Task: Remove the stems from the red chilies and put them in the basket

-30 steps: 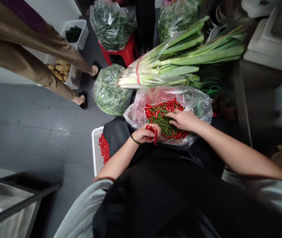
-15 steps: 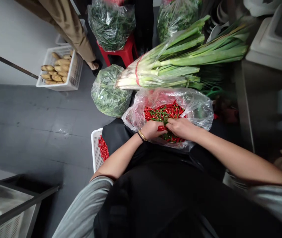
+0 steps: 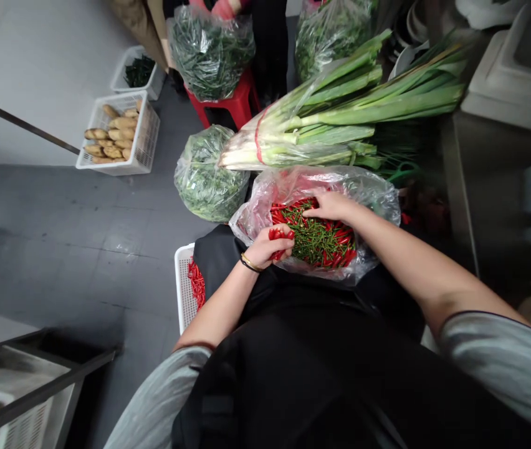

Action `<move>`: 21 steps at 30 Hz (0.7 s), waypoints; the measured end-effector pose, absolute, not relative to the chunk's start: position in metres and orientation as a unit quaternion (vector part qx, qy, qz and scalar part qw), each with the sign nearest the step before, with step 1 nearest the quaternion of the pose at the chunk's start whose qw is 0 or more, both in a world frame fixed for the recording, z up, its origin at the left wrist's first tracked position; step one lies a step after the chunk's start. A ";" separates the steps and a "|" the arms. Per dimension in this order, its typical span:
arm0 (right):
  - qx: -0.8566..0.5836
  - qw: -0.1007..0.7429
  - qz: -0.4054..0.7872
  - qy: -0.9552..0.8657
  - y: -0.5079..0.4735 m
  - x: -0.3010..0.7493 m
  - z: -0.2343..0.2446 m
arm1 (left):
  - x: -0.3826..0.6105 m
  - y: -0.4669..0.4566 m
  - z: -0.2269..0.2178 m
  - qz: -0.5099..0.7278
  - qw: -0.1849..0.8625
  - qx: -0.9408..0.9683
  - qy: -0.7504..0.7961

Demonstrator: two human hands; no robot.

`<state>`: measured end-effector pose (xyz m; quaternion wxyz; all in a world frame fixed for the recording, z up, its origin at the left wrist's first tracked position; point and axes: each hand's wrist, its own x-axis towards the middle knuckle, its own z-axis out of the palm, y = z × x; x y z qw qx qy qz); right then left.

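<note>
My left hand (image 3: 270, 246) is closed around several red chilies (image 3: 280, 234) at the near left rim of a clear plastic bag (image 3: 377, 193). The bag lies open over my lap, full of red chilies with green stems (image 3: 321, 240). My right hand (image 3: 333, 206) reaches into its far side, thumb and fingers apart, fingertips on the chilies. Beside my left forearm, a white basket (image 3: 182, 290) contains loose red chilies (image 3: 196, 284); my leg covers part of it.
Beyond the bag lie leeks (image 3: 293, 134) tied with a red band and a bag of leafy greens (image 3: 212, 181). A red stool (image 3: 235, 103) carries another bag of greens (image 3: 212, 53), near a co-worker's pink-gloved hands (image 3: 223, 7). A crate of brown roots (image 3: 146, 146) stands far left.
My right hand has moved away from my left, to the far side of the bag. My left hand has shifted slightly left with its chilies. The person in brown trousers has stepped back.
</note>
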<state>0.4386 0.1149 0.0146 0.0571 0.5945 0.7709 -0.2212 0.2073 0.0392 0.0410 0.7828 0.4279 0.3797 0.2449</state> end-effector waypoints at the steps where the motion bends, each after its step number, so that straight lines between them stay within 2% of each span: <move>1: 0.596 0.084 -0.223 0.767 0.116 0.434 0.011 | 0.205 0.040 0.041 0.254 0.801 0.408 0.357; 9: 0.528 0.135 -0.171 0.821 0.036 0.417 0.017 | 0.191 0.047 0.035 0.329 0.840 0.321 0.289; 15: 0.440 0.006 -0.229 0.868 0.006 0.461 0.047 | 0.187 0.046 0.035 0.310 0.853 0.308 0.285; 18: 0.503 -0.036 -0.205 0.839 0.021 0.485 0.057 | 0.189 0.044 0.037 0.301 0.843 0.321 0.309; 21: 0.561 0.029 -0.126 0.817 0.044 0.490 0.045 | 0.196 0.044 0.042 0.291 0.847 0.315 0.315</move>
